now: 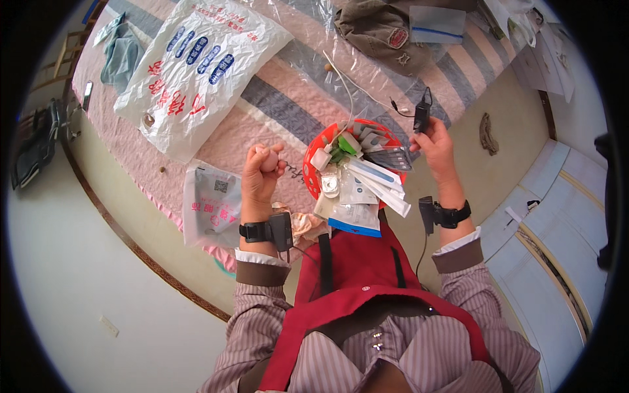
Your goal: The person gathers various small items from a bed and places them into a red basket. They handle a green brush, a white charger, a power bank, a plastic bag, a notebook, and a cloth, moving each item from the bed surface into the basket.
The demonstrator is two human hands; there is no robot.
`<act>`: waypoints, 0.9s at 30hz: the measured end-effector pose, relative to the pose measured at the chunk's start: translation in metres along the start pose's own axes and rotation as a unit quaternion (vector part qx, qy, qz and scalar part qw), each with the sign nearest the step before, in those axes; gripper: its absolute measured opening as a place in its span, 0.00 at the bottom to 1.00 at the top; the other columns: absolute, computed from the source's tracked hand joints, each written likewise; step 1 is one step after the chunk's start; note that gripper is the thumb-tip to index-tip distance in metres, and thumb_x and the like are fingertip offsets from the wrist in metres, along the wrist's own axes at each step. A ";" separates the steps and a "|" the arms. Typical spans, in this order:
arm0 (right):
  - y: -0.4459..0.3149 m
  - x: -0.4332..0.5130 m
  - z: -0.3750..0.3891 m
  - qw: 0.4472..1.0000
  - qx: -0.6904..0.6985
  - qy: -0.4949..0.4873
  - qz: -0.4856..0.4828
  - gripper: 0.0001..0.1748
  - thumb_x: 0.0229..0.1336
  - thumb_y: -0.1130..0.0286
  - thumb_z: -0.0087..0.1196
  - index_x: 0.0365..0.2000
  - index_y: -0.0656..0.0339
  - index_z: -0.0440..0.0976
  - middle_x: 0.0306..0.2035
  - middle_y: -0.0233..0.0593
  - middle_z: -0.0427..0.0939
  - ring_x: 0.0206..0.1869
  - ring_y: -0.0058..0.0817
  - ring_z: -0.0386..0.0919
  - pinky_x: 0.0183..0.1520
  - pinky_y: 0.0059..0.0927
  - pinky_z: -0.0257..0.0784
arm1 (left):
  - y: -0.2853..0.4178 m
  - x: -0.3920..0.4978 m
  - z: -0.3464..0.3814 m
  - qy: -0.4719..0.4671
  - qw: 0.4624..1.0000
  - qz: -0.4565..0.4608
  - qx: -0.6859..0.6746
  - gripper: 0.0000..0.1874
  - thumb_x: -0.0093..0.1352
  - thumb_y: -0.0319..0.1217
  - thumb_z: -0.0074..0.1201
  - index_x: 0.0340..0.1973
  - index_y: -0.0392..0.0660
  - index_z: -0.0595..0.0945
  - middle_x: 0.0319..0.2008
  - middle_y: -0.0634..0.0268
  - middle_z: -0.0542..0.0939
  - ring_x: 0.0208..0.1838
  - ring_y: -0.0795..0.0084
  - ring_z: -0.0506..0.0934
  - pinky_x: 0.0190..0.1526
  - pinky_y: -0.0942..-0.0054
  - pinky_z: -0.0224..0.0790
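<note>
In my right hand (pixel 435 145) is a small black electronic device (pixel 421 117) with a thin black cable looped at its top. My left hand (pixel 259 174) is raised over the bed with fingers curled around a small rounded pinkish thing (pixel 269 161), largely covered by the fingers. Between my hands is a red perforated plastic basket (pixel 309 172), heaped with small goods. Inside it are a white charger block (pixel 320 159), a green item (pixel 348 144), a clear-lidded white round item (pixel 329 184), slim white packets (pixel 376 177) and a blue-edged plastic pouch (pixel 355 220).
A striped quilted bedspread (pixel 275 123) carries a large printed plastic bag (pixel 196 64), a smaller plastic bag (pixel 211 206), a brown garment (pixel 376 32) and a zip pouch (pixel 437 24). A white cable (pixel 351 93) trails from the basket. Pale blue panels (pixel 535 236) lie at right.
</note>
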State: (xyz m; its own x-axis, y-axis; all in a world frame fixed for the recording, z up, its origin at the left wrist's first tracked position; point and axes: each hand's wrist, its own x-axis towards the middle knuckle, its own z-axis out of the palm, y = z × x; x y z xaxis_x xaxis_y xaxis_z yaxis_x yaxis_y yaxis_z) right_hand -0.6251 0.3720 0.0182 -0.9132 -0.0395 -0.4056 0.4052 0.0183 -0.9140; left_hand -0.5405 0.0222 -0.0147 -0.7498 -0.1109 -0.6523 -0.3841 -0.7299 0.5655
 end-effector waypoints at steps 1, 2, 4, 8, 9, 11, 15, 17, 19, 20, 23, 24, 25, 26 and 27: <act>0.000 0.000 0.002 1.000 0.009 0.004 -0.003 0.19 0.52 0.81 0.49 0.46 0.70 0.62 0.33 0.38 0.73 0.30 0.21 0.74 0.28 0.21 0.72 | -0.003 0.000 -0.003 0.020 1.000 -0.007 0.016 0.07 0.66 0.35 0.47 0.34 0.48 0.69 0.30 0.57 0.76 0.25 0.69 0.74 0.20 0.77 0.66; 0.000 -0.002 0.004 1.000 -0.011 -0.003 -0.014 0.19 0.52 0.80 0.48 0.46 0.70 0.62 0.32 0.39 0.73 0.29 0.20 0.73 0.28 0.21 0.72 | -0.005 -0.003 -0.007 0.019 0.999 -0.005 0.031 0.07 0.66 0.35 0.47 0.33 0.48 0.70 0.30 0.58 0.76 0.24 0.69 0.74 0.20 0.77 0.65; 0.000 -0.003 0.007 0.999 -0.039 -0.025 0.001 0.21 0.51 0.80 0.49 0.47 0.70 0.62 0.31 0.39 0.73 0.27 0.22 0.73 0.29 0.22 0.72 | -0.012 -0.009 -0.011 0.081 0.996 -0.014 0.035 0.08 0.66 0.37 0.47 0.31 0.48 0.70 0.28 0.60 0.76 0.22 0.70 0.74 0.18 0.77 0.64; 0.004 -0.001 0.019 0.999 -0.005 -0.041 0.000 0.20 0.49 0.78 0.48 0.45 0.68 0.62 0.28 0.39 0.74 0.25 0.20 0.73 0.27 0.23 0.71 | -0.025 -0.018 0.010 0.145 0.986 -0.076 0.023 0.20 0.69 0.51 0.39 0.29 0.49 0.71 0.21 0.62 0.75 0.18 0.70 0.73 0.13 0.77 0.60; 0.005 -0.002 0.026 0.998 0.018 -0.055 0.007 0.21 0.49 0.78 0.48 0.47 0.67 0.61 0.27 0.38 0.74 0.24 0.20 0.73 0.27 0.23 0.72 | -0.023 -0.021 0.019 0.148 0.983 -0.108 0.030 0.23 0.69 0.55 0.35 0.29 0.49 0.71 0.21 0.62 0.76 0.18 0.70 0.73 0.11 0.76 0.60; 0.006 -0.007 0.046 0.998 0.024 -0.063 -0.006 0.21 0.51 0.78 0.48 0.47 0.67 0.60 0.30 0.40 0.76 0.28 0.21 0.76 0.30 0.23 0.73 | -0.023 -0.032 0.045 0.018 0.992 -0.085 0.088 0.26 0.69 0.57 0.31 0.30 0.48 0.71 0.24 0.61 0.77 0.21 0.70 0.74 0.16 0.75 0.65; 0.009 -0.019 0.095 0.991 0.104 -0.031 -0.072 0.21 0.54 0.76 0.50 0.48 0.64 0.59 0.40 0.36 0.71 0.41 0.18 0.72 0.45 0.23 0.70 | -0.053 -0.049 0.110 -0.093 0.988 -0.021 0.122 0.20 0.70 0.43 0.41 0.49 0.42 0.69 0.44 0.62 0.72 0.44 0.69 0.74 0.46 0.73 0.68; 0.009 -0.027 0.105 0.985 0.157 -0.061 -0.043 0.20 0.54 0.78 0.49 0.48 0.63 0.59 0.39 0.37 0.72 0.41 0.20 0.73 0.43 0.24 0.71 | -0.067 -0.064 0.134 -0.161 0.977 -0.023 0.138 0.18 0.68 0.36 0.47 0.51 0.41 0.67 0.47 0.63 0.70 0.48 0.73 0.71 0.51 0.74 0.65; 0.008 -0.030 0.101 0.972 0.228 -0.054 0.010 0.18 0.55 0.77 0.46 0.47 0.62 0.59 0.38 0.39 0.72 0.39 0.25 0.75 0.42 0.28 0.73 | -0.067 -0.064 0.141 -0.169 0.972 0.004 0.166 0.19 0.65 0.30 0.53 0.50 0.41 0.68 0.45 0.62 0.72 0.46 0.74 0.73 0.47 0.75 0.68; 0.007 -0.030 0.098 0.968 0.244 -0.043 0.034 0.18 0.55 0.77 0.46 0.47 0.62 0.59 0.38 0.39 0.72 0.39 0.26 0.75 0.42 0.29 0.73 | -0.065 -0.062 0.140 -0.201 0.960 0.010 0.196 0.19 0.64 0.29 0.54 0.49 0.41 0.68 0.45 0.62 0.72 0.45 0.73 0.74 0.46 0.75 0.69; 0.004 -0.025 0.092 0.952 0.290 -0.075 0.067 0.19 0.54 0.76 0.48 0.47 0.63 0.59 0.37 0.41 0.74 0.36 0.29 0.76 0.42 0.31 0.74 | -0.063 -0.058 0.123 -0.216 0.908 -0.007 0.358 0.22 0.55 0.26 0.63 0.41 0.42 0.70 0.40 0.60 0.74 0.40 0.70 0.76 0.35 0.73 0.75; 0.001 -0.022 0.090 0.965 0.239 -0.094 0.052 0.18 0.55 0.75 0.49 0.46 0.65 0.59 0.38 0.41 0.74 0.37 0.28 0.76 0.43 0.32 0.74 | -0.065 -0.061 0.114 -0.231 0.941 -0.005 0.249 0.23 0.54 0.28 0.65 0.41 0.42 0.70 0.40 0.59 0.75 0.39 0.69 0.76 0.33 0.74 0.75; -0.002 -0.024 0.085 0.962 0.248 -0.114 0.011 0.17 0.55 0.75 0.50 0.44 0.66 0.60 0.38 0.41 0.74 0.37 0.27 0.76 0.43 0.31 0.74 | -0.064 -0.060 0.103 -0.235 0.955 -0.029 0.179 0.24 0.56 0.28 0.63 0.45 0.42 0.69 0.41 0.59 0.75 0.38 0.69 0.77 0.32 0.74 0.74; -0.006 -0.022 0.079 0.982 0.166 -0.088 -0.010 0.15 0.56 0.75 0.49 0.42 0.67 0.61 0.38 0.43 0.74 0.37 0.27 0.76 0.44 0.30 0.73 | -0.062 -0.063 0.091 -0.171 0.970 -0.014 0.172 0.27 0.59 0.29 0.61 0.51 0.40 0.67 0.41 0.61 0.74 0.38 0.72 0.75 0.32 0.77 0.71; -0.011 -0.024 0.070 0.979 0.185 -0.082 -0.036 0.14 0.56 0.74 0.49 0.42 0.67 0.61 0.39 0.44 0.74 0.38 0.26 0.76 0.46 0.29 0.71 | -0.057 -0.062 0.079 -0.138 0.977 -0.001 0.160 0.30 0.61 0.28 0.58 0.56 0.41 0.64 0.43 0.60 0.73 0.39 0.72 0.75 0.35 0.76 0.71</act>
State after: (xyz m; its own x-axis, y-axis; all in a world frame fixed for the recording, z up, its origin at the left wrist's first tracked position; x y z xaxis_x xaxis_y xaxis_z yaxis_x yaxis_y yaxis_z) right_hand -0.6050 0.3030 0.0376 -0.9333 -0.1874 -0.3064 0.3551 -0.3523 -0.8659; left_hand -0.5145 0.1245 0.0337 -0.8488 0.1094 -0.5173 -0.5013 -0.4774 0.7216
